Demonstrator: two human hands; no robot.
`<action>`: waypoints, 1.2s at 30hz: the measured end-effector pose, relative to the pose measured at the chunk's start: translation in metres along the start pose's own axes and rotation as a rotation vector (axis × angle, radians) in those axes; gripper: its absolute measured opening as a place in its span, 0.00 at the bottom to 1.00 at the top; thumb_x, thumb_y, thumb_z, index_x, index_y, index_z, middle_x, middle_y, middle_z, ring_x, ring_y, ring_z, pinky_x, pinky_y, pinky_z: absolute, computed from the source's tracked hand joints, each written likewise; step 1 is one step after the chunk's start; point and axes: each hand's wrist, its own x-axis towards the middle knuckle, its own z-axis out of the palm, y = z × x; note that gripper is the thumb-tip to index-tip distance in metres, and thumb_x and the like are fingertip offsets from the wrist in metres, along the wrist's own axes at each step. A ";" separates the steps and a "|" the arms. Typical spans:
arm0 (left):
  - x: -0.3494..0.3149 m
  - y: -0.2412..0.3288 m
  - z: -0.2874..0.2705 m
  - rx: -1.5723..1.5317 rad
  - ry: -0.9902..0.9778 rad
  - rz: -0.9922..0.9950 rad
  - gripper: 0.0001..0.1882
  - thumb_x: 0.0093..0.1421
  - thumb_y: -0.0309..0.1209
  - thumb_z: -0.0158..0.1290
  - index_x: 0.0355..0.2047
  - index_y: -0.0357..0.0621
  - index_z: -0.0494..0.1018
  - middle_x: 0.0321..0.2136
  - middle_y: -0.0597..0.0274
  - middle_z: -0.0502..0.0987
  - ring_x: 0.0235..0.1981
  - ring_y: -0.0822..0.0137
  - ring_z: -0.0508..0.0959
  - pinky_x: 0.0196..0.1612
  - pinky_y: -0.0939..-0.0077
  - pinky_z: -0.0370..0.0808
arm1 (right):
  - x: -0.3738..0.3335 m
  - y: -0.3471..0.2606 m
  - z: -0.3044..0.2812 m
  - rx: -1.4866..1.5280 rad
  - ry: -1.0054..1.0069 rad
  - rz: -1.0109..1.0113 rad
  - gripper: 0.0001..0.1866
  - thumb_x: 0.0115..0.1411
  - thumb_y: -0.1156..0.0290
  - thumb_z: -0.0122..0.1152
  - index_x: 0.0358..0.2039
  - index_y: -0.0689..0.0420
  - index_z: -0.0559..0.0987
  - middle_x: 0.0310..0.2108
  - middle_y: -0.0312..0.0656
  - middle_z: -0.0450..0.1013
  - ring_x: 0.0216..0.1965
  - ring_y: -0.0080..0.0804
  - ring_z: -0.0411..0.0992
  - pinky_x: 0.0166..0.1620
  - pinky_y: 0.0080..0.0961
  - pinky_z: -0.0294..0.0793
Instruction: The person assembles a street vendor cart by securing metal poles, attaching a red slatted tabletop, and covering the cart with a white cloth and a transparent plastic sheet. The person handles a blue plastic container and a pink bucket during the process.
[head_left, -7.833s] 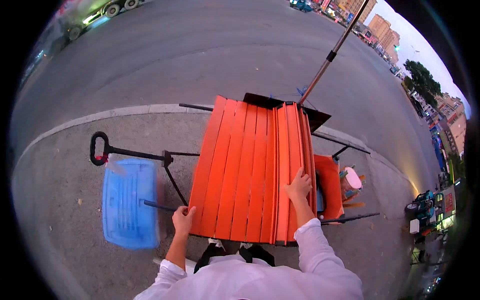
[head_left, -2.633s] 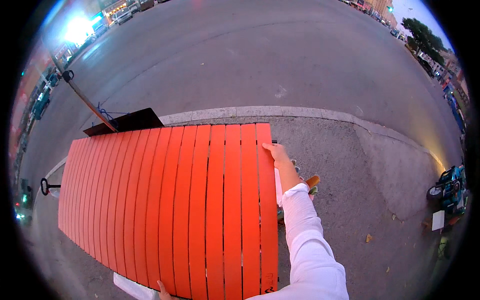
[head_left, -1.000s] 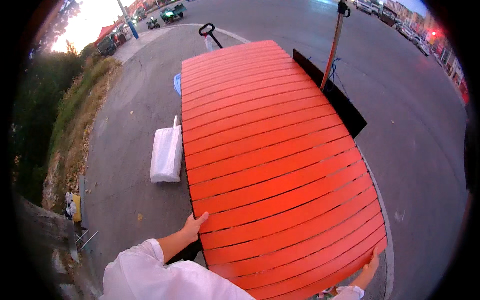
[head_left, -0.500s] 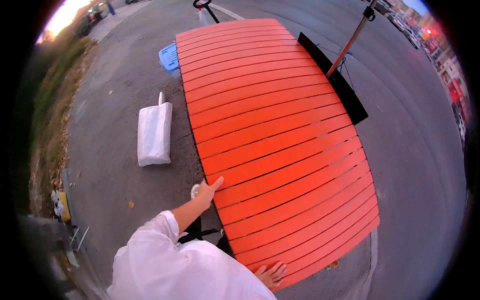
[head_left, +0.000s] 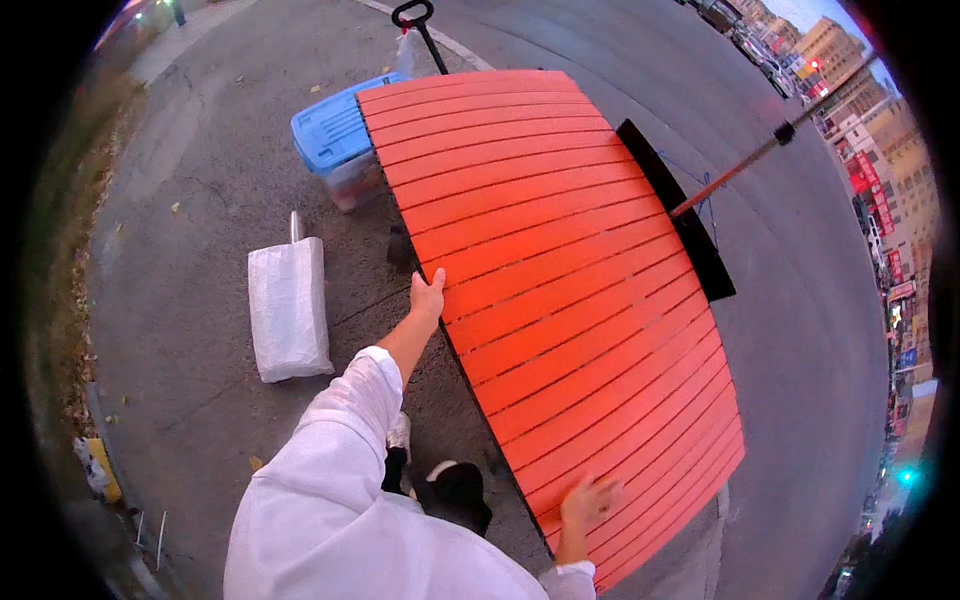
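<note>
The left hand (head_left: 428, 297) is reaching out straight-armed, fingers curling over the orange slatted panel's (head_left: 560, 270) edge; the right hand (head_left: 588, 500) is pressing spread fingers flat on it.

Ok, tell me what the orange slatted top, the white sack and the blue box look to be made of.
Orange slatted top: narrow parallel slats, matte orange, probably painted wood or aluminium; can't tell which.
White sack: soft, creased, likely woven plastic.
Blue box: moulded ribbed lid over a clear tub, looks plastic.
</note>
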 end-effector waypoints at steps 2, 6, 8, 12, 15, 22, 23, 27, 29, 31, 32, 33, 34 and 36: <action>0.004 0.031 0.005 -0.026 -0.010 -0.100 0.34 0.58 0.43 0.52 0.56 0.34 0.54 0.52 0.46 0.66 0.53 0.54 0.67 0.54 0.66 0.64 | 0.016 -0.065 -0.007 -0.003 0.068 -0.174 0.35 0.63 0.51 0.39 0.63 0.60 0.48 0.64 0.53 0.42 0.65 0.46 0.42 0.59 0.55 0.46; 0.051 0.038 -0.008 -0.130 -0.038 0.034 0.31 0.59 0.41 0.52 0.54 0.34 0.56 0.51 0.49 0.67 0.52 0.58 0.67 0.53 0.67 0.64 | 0.042 -0.174 -0.029 0.039 0.071 -0.422 0.36 0.61 0.51 0.41 0.63 0.60 0.48 0.65 0.50 0.40 0.66 0.46 0.39 0.58 0.60 0.42; 0.071 0.038 -0.018 -0.216 -0.075 0.046 0.27 0.60 0.38 0.50 0.53 0.34 0.58 0.51 0.52 0.67 0.51 0.62 0.68 0.53 0.69 0.64 | 0.043 -0.194 -0.038 0.040 0.043 -0.479 0.37 0.60 0.51 0.43 0.62 0.60 0.49 0.65 0.49 0.39 0.66 0.46 0.38 0.57 0.63 0.40; 0.064 0.058 -0.014 -0.233 -0.120 0.030 0.23 0.62 0.34 0.46 0.53 0.34 0.58 0.51 0.56 0.66 0.51 0.64 0.67 0.54 0.70 0.62 | 0.054 -0.194 -0.040 0.063 0.059 -0.527 0.37 0.58 0.52 0.47 0.62 0.59 0.51 0.63 0.54 0.42 0.65 0.47 0.40 0.56 0.65 0.39; 0.059 0.055 -0.008 -0.259 -0.151 -0.008 0.25 0.63 0.33 0.44 0.57 0.35 0.54 0.55 0.56 0.62 0.55 0.63 0.63 0.58 0.70 0.58 | 0.121 -0.236 -0.052 0.233 0.034 -0.600 0.36 0.57 0.55 0.51 0.60 0.60 0.53 0.60 0.56 0.47 0.63 0.48 0.44 0.56 0.62 0.43; 0.081 0.104 -0.020 -0.341 -0.217 -0.285 0.24 0.61 0.31 0.48 0.54 0.37 0.55 0.52 0.57 0.64 0.52 0.63 0.65 0.56 0.66 0.62 | 0.473 -0.505 -0.059 0.351 0.439 -0.635 0.28 0.58 0.59 0.49 0.55 0.60 0.62 0.57 0.53 0.57 0.57 0.48 0.58 0.54 0.47 0.59; 0.093 0.109 -0.018 -0.318 -0.187 -0.254 0.24 0.61 0.31 0.48 0.54 0.38 0.55 0.52 0.57 0.64 0.52 0.64 0.65 0.56 0.66 0.62 | 0.515 -0.534 -0.059 0.292 0.524 -0.641 0.28 0.58 0.57 0.47 0.55 0.60 0.62 0.56 0.53 0.58 0.56 0.49 0.59 0.53 0.48 0.60; 0.116 0.097 -0.014 -0.003 0.103 -0.147 0.29 0.61 0.34 0.49 0.58 0.37 0.51 0.54 0.56 0.61 0.54 0.62 0.63 0.57 0.69 0.59 | 0.586 -0.620 -0.094 0.126 0.159 -0.540 0.28 0.60 0.50 0.41 0.51 0.60 0.66 0.52 0.53 0.63 0.52 0.51 0.64 0.50 0.49 0.63; 0.106 0.121 0.003 0.194 0.171 -0.108 0.39 0.60 0.39 0.51 0.63 0.37 0.44 0.61 0.51 0.53 0.60 0.57 0.56 0.61 0.72 0.53 | 0.609 -0.632 -0.078 0.271 0.219 -0.555 0.29 0.60 0.47 0.39 0.48 0.59 0.68 0.49 0.54 0.66 0.50 0.51 0.65 0.50 0.49 0.64; 0.111 0.109 0.002 -0.011 0.101 -0.169 0.32 0.62 0.34 0.47 0.60 0.37 0.46 0.58 0.55 0.54 0.57 0.62 0.57 0.59 0.71 0.53 | 0.615 -0.635 -0.080 0.256 0.143 -0.500 0.30 0.60 0.45 0.37 0.47 0.59 0.69 0.46 0.54 0.68 0.49 0.51 0.66 0.50 0.48 0.63; 0.112 0.103 0.002 -0.085 0.154 -0.160 0.28 0.61 0.33 0.48 0.58 0.38 0.50 0.54 0.57 0.60 0.53 0.63 0.62 0.56 0.70 0.58 | 0.614 -0.642 -0.077 0.302 0.168 -0.508 0.30 0.60 0.44 0.37 0.46 0.59 0.70 0.45 0.55 0.69 0.48 0.52 0.67 0.50 0.48 0.63; 0.110 0.098 0.001 -0.156 0.207 -0.148 0.25 0.61 0.32 0.48 0.56 0.39 0.53 0.50 0.59 0.65 0.49 0.65 0.67 0.53 0.69 0.63 | 0.613 -0.645 -0.076 0.337 0.135 -0.495 0.31 0.60 0.44 0.38 0.47 0.59 0.70 0.45 0.55 0.69 0.47 0.53 0.67 0.50 0.47 0.64; 0.114 0.106 0.007 -0.154 0.282 -0.239 0.24 0.61 0.32 0.48 0.55 0.40 0.54 0.49 0.59 0.65 0.47 0.66 0.67 0.53 0.70 0.63 | 0.611 -0.645 -0.077 0.331 0.118 -0.507 0.31 0.60 0.44 0.38 0.47 0.59 0.70 0.45 0.56 0.69 0.48 0.54 0.67 0.50 0.46 0.64; 0.114 0.107 0.009 -0.129 0.214 -0.227 0.24 0.61 0.33 0.49 0.54 0.40 0.55 0.48 0.60 0.66 0.47 0.67 0.67 0.53 0.70 0.63 | 0.624 -0.633 -0.072 0.336 0.130 -0.484 0.31 0.60 0.44 0.38 0.47 0.60 0.70 0.47 0.55 0.69 0.49 0.54 0.66 0.50 0.44 0.65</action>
